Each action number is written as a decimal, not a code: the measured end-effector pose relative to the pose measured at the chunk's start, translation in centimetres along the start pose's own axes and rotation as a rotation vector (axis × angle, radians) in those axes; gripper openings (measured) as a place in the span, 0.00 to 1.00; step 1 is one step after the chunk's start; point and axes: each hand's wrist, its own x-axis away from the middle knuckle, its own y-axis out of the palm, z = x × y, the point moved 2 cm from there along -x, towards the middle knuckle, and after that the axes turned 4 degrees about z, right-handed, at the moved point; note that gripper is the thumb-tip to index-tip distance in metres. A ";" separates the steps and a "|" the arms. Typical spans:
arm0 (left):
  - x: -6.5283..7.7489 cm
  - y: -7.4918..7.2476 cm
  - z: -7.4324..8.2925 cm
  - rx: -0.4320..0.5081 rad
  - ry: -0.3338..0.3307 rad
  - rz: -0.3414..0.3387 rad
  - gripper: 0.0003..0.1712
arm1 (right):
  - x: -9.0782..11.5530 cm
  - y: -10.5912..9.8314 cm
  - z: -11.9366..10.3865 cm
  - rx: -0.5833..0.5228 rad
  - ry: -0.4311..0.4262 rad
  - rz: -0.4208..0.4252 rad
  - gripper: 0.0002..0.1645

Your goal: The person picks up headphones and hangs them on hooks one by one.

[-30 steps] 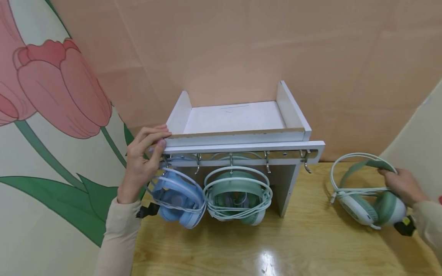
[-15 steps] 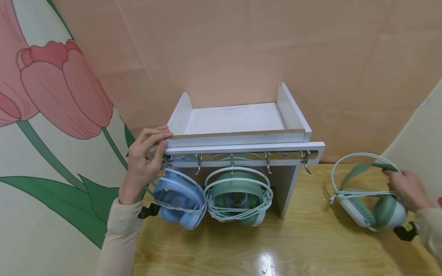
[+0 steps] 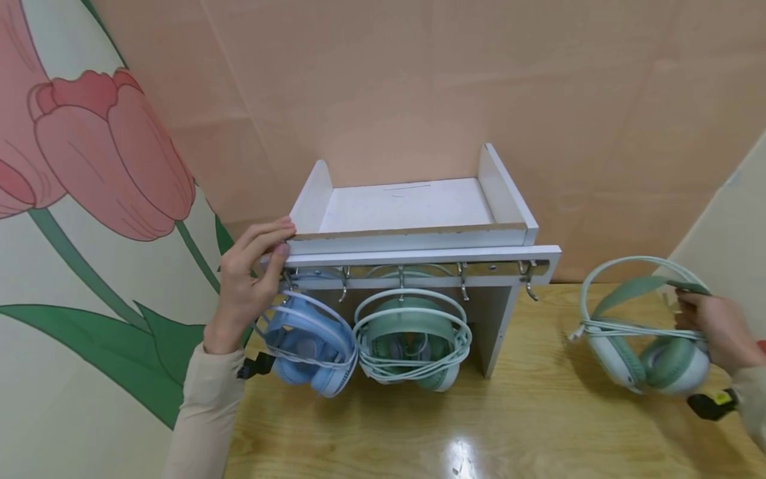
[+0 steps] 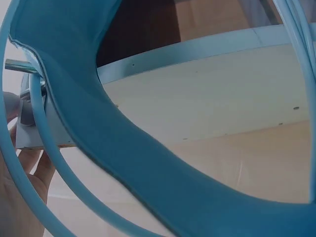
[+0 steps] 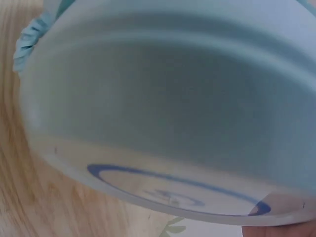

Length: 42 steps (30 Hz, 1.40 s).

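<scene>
My left hand (image 3: 248,279) grips the left end of a white wooden hook rack (image 3: 419,255), thumb in front and fingers over the top. Blue headphones (image 3: 317,329) hang on the rack's leftmost hook. Beside them, green headphones (image 3: 413,324) with a bundled cable hang from a middle hook. At the far right, my right hand (image 3: 721,329) holds another green-and-white pair of headphones (image 3: 673,369) by the headband, cable wound across it. Its earcup (image 5: 163,113) fills the right wrist view. The blue headband (image 4: 133,143) crosses the left wrist view.
Bare metal hooks (image 3: 463,281) show between and right of the hung headphones. The rack has an open-topped shelf (image 3: 413,203) and a side panel (image 3: 501,332) standing on the wooden table (image 3: 383,432). A tulip-printed wall (image 3: 108,153) is at left, a pale wall (image 3: 724,239) at right.
My right hand has moved a little to the right with the green-and-white headphones, whose headband has risen slightly. The left hand and the hung headphones stay where they were.
</scene>
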 end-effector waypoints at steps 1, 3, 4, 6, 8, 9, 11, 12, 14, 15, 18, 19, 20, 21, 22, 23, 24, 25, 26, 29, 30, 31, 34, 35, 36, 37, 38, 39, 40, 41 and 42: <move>0.0 0.0 0.0 -0.001 0.003 -0.002 0.20 | 0.2 0.0 0.0 -0.087 -0.006 -0.034 0.26; 0.0 0.0 0.0 -0.002 0.008 -0.003 0.19 | 0.5 0.0 -0.2 -0.217 -0.013 -0.074 0.25; 0.0 0.0 0.0 -0.001 0.012 0.000 0.19 | 0.7 0.0 -0.3 -0.248 -0.016 -0.086 0.25; 0.0 0.0 0.0 0.004 0.018 0.012 0.17 | 1.1 0.1 -0.6 -0.307 -0.010 -0.095 0.26; 0.0 0.1 -0.1 0.010 0.026 0.031 0.16 | 1.5 0.2 -1.0 -0.321 -0.019 -0.085 0.27; 0.0 0.1 -0.1 0.013 0.029 0.039 0.15 | 1.6 0.3 -1.1 -0.330 -0.019 -0.078 0.27; 0.0 0.1 -0.1 0.013 0.031 0.052 0.14 | 2.0 0.5 -1.4 -0.344 -0.020 -0.061 0.26; 0.0 0.2 -0.2 0.015 0.029 0.057 0.14 | 2.2 0.5 -1.5 -0.350 -0.026 -0.054 0.26; 0.1 0.2 -0.2 0.015 0.025 0.059 0.13 | 2.6 0.7 -1.7 -0.375 -0.043 -0.051 0.25; 0.0 0.2 -0.2 0.015 0.023 0.059 0.13 | 2.7 0.8 -1.8 -0.387 -0.051 -0.055 0.26; 0.0 0.1 -0.2 0.020 0.022 0.063 0.13 | 3.2 1.1 -2.1 -0.431 -0.080 -0.068 0.26; 0.0 0.1 -0.1 0.022 0.021 0.064 0.13 | 3.4 1.2 -2.2 -0.449 -0.081 -0.071 0.27; 0.0 0.1 -0.1 0.024 0.021 0.065 0.13 | 3.5 1.3 -2.2 -0.461 -0.081 -0.070 0.27; 0.1 0.1 -0.1 0.025 0.020 0.066 0.13 | 3.6 1.4 -2.3 -0.479 -0.084 -0.074 0.28; 0.1 0.1 -0.1 0.027 0.019 0.066 0.13 | 3.7 1.5 -2.3 -0.492 -0.090 -0.076 0.28; 0.0 0.1 -0.1 0.028 0.017 0.065 0.13 | 3.8 1.6 -2.4 -0.503 -0.093 -0.079 0.29; 0.0 0.1 -0.1 0.028 0.014 0.063 0.13 | 3.9 1.7 -2.4 -0.512 -0.098 -0.079 0.29; 0.0 0.1 -0.1 0.026 0.011 0.060 0.13 | 4.0 1.8 -2.5 -0.522 -0.102 -0.086 0.28; 0.0 0.1 -0.1 0.026 0.010 0.057 0.13 | 4.1 1.9 -2.5 -0.524 -0.111 -0.087 0.28; 0.0 0.2 -0.2 0.034 0.010 0.052 0.14 | 4.7 2.1 -2.8 -0.498 -0.135 -0.064 0.28; 0.0 0.2 -0.2 0.037 0.011 0.052 0.13 | 4.9 2.2 -2.9 -0.486 -0.143 -0.053 0.29; 0.0 0.2 -0.2 0.040 0.012 0.053 0.13 | 5.1 2.3 -3.0 -0.483 -0.152 -0.047 0.29; 0.1 0.2 -0.2 0.051 0.012 0.062 0.13 | 5.5 2.7 -3.3 -0.487 -0.184 -0.053 0.29; 0.1 0.2 -0.2 0.053 0.012 0.066 0.13 | 5.7 2.8 -3.4 -0.494 -0.193 -0.062 0.29; 0.1 0.2 -0.2 0.054 0.011 0.067 0.13 | 5.8 2.9 -3.5 -0.490 -0.204 -0.069 0.29; 0.1 0.2 -0.1 0.056 0.011 0.068 0.13 | 5.9 3.0 -3.6 -0.498 -0.213 -0.084 0.29; 0.1 0.2 -0.1 0.057 0.010 0.069 0.12 | 6.1 3.1 -3.7 -0.500 -0.223 -0.094 0.29; 0.1 0.2 -0.1 0.058 0.009 0.070 0.12 | 6.2 3.2 -3.8 -0.507 -0.232 -0.104 0.29; 0.1 0.2 -0.1 0.059 0.008 0.071 0.12 | 6.2 3.3 -3.9 -0.519 -0.239 -0.118 0.29; 0.1 0.2 -0.1 0.058 0.007 0.070 0.12 | 6.3 3.3 -3.9 -0.514 -0.248 -0.119 0.29; 0.1 0.2 -0.1 0.056 0.006 0.069 0.13 | 6.4 3.4 -4.0 -0.523 -0.250 -0.128 0.29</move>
